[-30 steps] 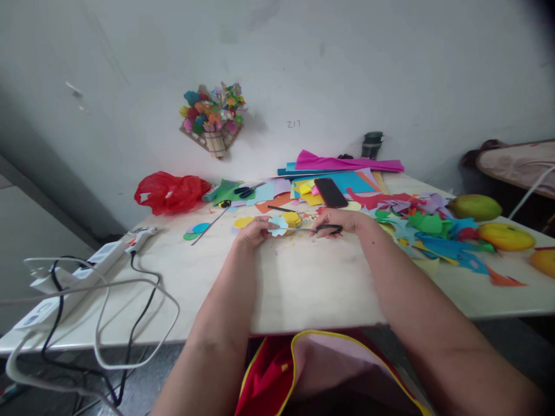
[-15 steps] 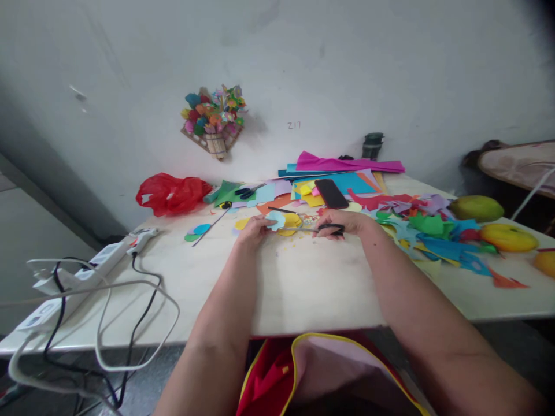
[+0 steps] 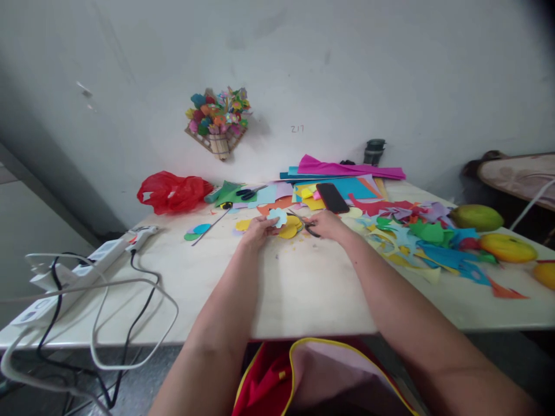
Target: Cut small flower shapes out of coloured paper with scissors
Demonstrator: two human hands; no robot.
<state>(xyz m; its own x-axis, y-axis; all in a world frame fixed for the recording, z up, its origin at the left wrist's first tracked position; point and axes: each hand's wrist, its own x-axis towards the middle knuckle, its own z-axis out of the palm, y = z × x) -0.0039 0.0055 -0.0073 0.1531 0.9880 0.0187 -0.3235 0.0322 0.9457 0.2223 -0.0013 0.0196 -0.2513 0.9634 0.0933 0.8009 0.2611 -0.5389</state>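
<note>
Between the fingers of my left hand [image 3: 258, 229] is a light blue paper flower cut-out [image 3: 278, 217] with a scalloped edge. My right hand [image 3: 326, 224] grips a pair of scissors [image 3: 311, 230] by its dark handles. Its blades point up and to the left, a short way right of the blue paper. Yellow paper cut-outs [image 3: 289, 227] lie on the table just beyond and between my hands. A few tiny yellow scraps are scattered in front of them.
Behind my hands are a phone [image 3: 332, 197], coloured sheets [image 3: 355, 188] and a second pair of scissors [image 3: 247, 194]. Paper scraps [image 3: 433, 231] and mangoes [image 3: 508, 247] lie at the right. A red plastic bag [image 3: 173, 192] and a power strip [image 3: 87, 274] with cables are at the left.
My right hand has turned and drawn the scissors away from the blue paper; their blades now point up-left instead of lying level beneath it. My left hand still holds the paper, slightly raised.
</note>
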